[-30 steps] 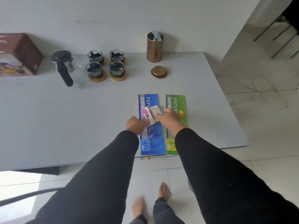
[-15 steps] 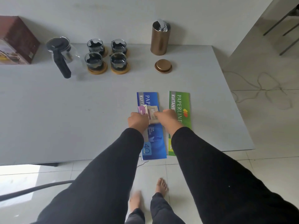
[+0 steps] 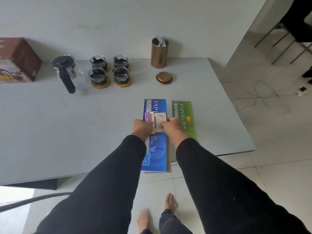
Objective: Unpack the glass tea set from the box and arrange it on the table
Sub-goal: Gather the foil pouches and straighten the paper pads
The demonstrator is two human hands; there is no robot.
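Observation:
A glass teapot (image 3: 67, 70) with a black lid and handle stands at the back left of the grey table (image 3: 67, 125). Right of it, several glass cups (image 3: 109, 70) with dark wrapping sit on round wooden coasters. The brown box (image 3: 18, 59) lies at the far left. My left hand (image 3: 142, 128) and my right hand (image 3: 173, 126) each pinch a side of small paper cards (image 3: 157, 121), purple on the left and beige on the right, just above a blue booklet (image 3: 156, 149).
A green booklet (image 3: 184, 115) lies right of the blue one, both reaching over the table's front edge. A copper canister (image 3: 159, 53) stands at the back with its round lid (image 3: 164, 78) beside it. Cables (image 3: 263, 97) and chair legs (image 3: 287, 46) are on the floor at right.
The hands stay together holding the cards over the blue booklet. The view has shifted, so the table items sit a little lower and to the right in frame.

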